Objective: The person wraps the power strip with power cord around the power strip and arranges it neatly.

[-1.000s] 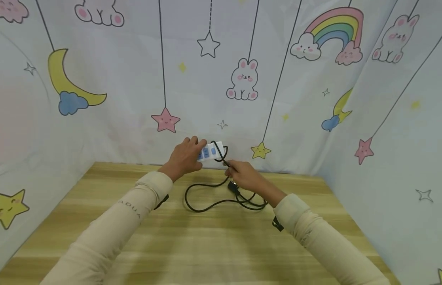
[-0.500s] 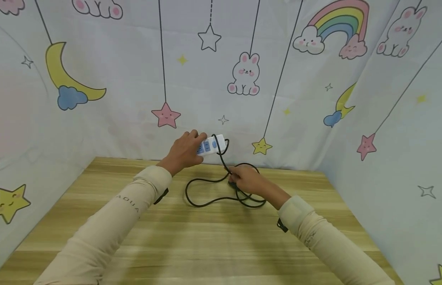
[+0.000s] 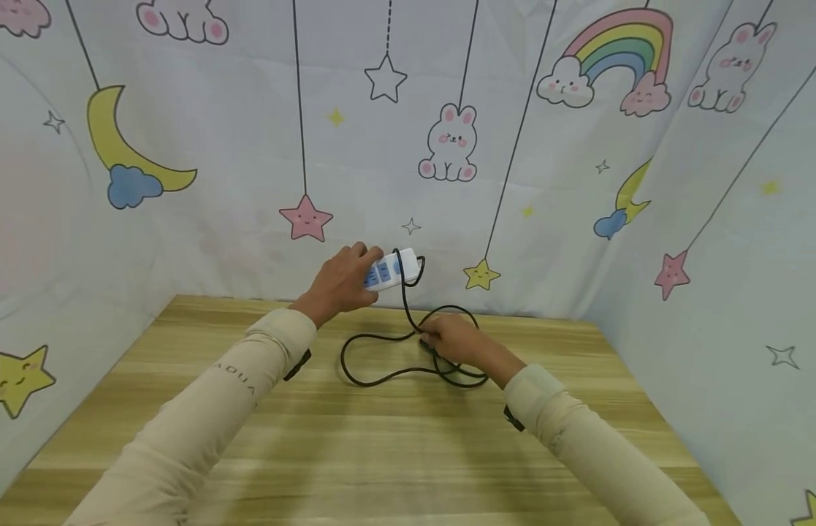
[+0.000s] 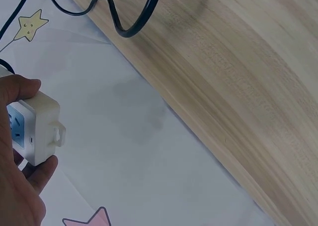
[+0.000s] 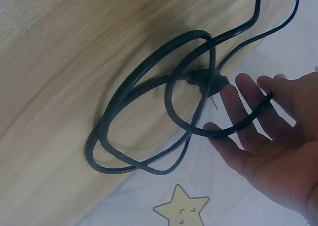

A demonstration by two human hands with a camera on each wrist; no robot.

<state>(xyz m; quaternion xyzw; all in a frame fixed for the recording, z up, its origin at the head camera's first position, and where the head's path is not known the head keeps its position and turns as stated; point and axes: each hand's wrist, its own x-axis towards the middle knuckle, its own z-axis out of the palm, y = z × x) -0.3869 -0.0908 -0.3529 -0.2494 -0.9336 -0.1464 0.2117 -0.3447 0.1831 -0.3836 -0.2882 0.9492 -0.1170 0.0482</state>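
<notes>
My left hand (image 3: 342,280) grips one end of a white power strip (image 3: 384,272) with blue sockets, holding it raised and tilted before the back curtain. In the left wrist view, thumb and fingers clasp the strip's casing (image 4: 45,117) near its small hanging loop. A black cord (image 3: 361,337) loops over the strip's far end and drops to the table. My right hand (image 3: 456,338) pinches this cord between thumb and forefinger, its other fingers spread beneath it. Close to those fingers in the right wrist view is the black plug (image 5: 207,82), one metal prong showing.
Loose coils of cord (image 5: 102,131) lie on the wood-grain table (image 3: 381,453), near its back edge. A white curtain (image 3: 237,146) printed with stars, moons and rabbits hangs behind and at both sides.
My right hand has moved down from the strip toward the table, and the cord between them hangs longer. The left hand still holds the strip, raised slightly higher.
</notes>
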